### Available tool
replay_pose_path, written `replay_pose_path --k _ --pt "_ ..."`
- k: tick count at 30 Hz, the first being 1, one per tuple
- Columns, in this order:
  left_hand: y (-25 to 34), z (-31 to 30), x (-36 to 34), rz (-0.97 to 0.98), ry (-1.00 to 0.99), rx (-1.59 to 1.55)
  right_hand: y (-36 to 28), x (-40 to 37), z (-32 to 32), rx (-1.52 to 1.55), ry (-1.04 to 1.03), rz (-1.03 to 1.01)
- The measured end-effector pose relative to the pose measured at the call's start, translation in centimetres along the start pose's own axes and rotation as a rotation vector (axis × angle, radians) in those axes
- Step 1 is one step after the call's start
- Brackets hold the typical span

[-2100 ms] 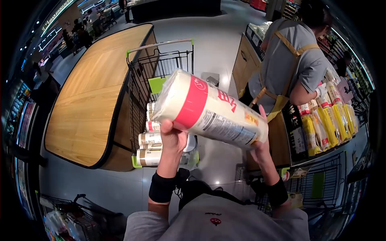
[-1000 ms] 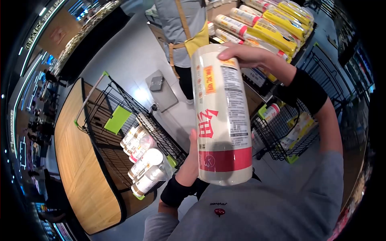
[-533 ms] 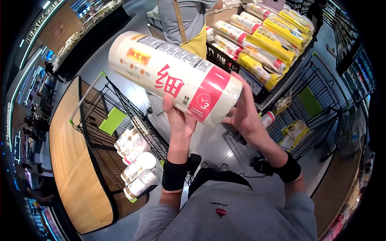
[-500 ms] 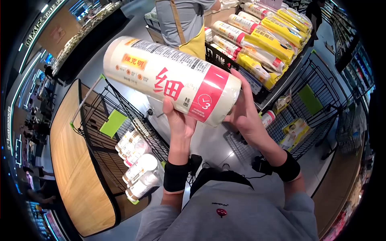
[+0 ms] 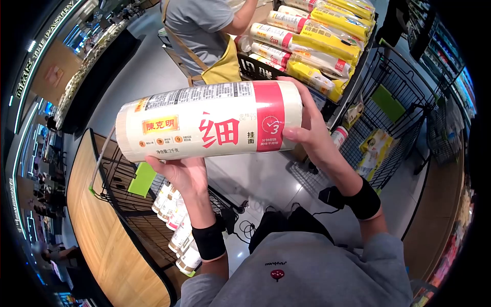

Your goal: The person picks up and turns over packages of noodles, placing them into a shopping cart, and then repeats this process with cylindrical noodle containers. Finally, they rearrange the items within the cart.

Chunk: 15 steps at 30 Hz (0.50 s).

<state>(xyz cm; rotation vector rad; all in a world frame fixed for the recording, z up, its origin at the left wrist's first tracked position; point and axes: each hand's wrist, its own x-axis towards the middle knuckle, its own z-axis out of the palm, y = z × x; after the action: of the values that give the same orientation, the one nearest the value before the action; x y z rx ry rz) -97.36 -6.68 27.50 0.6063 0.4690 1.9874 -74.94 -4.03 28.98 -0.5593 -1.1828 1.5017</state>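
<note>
Between my hands lies a big cylindrical pack of dried noodles (image 5: 204, 123), white with a pink band, its printed label facing me. My left hand (image 5: 185, 176) supports it from below near the left end, thumb on the lower edge and fingers hidden behind. Around the right end curls my right hand (image 5: 309, 123), thumb pressed on the pink band side. To the lower left, a black wire shopping cart (image 5: 120, 176) holds several similar white packs (image 5: 179, 225).
Ahead, a display bin (image 5: 266, 69) is piled with white and yellow noodle packs (image 5: 327, 38). A person in a grey shirt and yellow apron (image 5: 197, 36) stands beside it. Another cart (image 5: 404, 94) with a few packs is at right; a wooden counter (image 5: 102, 220) is at left.
The noodle pack has turned closer to level, and moved slightly left and down. My left hand has shifted toward its left end. My view has turned, and the person's arm now reaches over the bin.
</note>
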Motion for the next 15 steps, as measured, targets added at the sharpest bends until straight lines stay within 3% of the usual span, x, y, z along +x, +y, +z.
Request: replay_pose_path --k 15 --pt "-3.4 -0.6 -0.1 -0.187 -0.098 -0.107 -1.9 -3.3 -1.1 -0.153 0.194 -0.055"
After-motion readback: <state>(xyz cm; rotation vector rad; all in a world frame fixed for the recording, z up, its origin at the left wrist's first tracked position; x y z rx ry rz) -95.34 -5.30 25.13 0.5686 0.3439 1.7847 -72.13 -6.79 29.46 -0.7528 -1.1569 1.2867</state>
